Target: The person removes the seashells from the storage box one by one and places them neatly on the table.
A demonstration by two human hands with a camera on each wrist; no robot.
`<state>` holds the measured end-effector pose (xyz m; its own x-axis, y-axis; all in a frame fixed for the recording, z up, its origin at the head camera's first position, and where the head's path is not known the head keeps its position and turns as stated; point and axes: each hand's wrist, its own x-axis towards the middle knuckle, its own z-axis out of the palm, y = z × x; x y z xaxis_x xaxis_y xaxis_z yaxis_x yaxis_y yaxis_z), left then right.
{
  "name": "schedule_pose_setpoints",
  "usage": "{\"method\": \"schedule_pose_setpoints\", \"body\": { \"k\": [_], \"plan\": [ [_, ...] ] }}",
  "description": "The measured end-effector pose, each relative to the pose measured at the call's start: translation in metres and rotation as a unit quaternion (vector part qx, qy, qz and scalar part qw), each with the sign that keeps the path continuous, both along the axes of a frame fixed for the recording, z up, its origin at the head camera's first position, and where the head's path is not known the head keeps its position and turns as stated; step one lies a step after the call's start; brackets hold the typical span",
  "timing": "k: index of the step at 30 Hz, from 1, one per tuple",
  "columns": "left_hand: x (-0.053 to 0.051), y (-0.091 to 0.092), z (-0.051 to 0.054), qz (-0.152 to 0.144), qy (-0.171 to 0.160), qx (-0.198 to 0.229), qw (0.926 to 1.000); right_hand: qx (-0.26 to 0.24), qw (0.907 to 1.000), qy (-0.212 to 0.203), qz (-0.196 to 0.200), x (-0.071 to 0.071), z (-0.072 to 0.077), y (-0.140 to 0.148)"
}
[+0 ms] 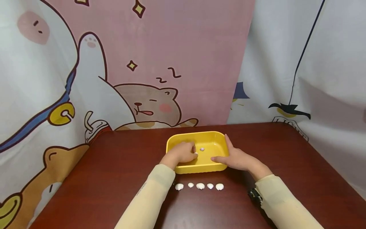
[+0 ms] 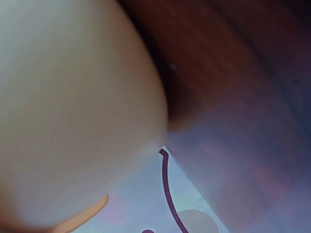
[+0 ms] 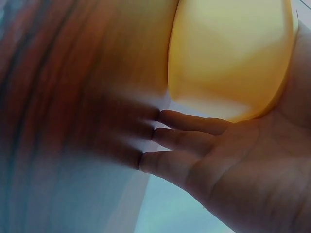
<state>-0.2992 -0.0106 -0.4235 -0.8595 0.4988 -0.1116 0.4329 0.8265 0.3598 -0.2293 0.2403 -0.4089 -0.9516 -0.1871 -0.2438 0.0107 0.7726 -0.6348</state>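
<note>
White bit (image 1: 195, 154) at left grip (image 1: 184, 152) too tiny to ID, sleeves (image 1: 151, 197) chopped at bottom edge, wrist-cam desk (image 3: 58, 97) pretty blurry.

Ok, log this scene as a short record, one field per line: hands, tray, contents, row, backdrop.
Left hand: inside the tray, pinching a small white piece, probably a shell
Right hand: holds the tray's right end, thumb over the rim
Tray: yellow, on the dark red table
Tray contents: also one small purplish piece, shell-like
Row: five white shells, on the person's side of the tray
Backdrop: cloth printed with cartoon animals
</note>
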Motion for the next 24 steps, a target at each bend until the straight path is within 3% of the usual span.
{"method": "schedule_pose_setpoints", "body": {
  "k": [24],
  "plan": [
    [0.0016, 0.001, -0.0011, 0.002, -0.003, 0.003, 1.0, -0.006, 0.9999, 0.01, -0.001, 0.0015, 0.0009, -0.0009]
  ]
}}
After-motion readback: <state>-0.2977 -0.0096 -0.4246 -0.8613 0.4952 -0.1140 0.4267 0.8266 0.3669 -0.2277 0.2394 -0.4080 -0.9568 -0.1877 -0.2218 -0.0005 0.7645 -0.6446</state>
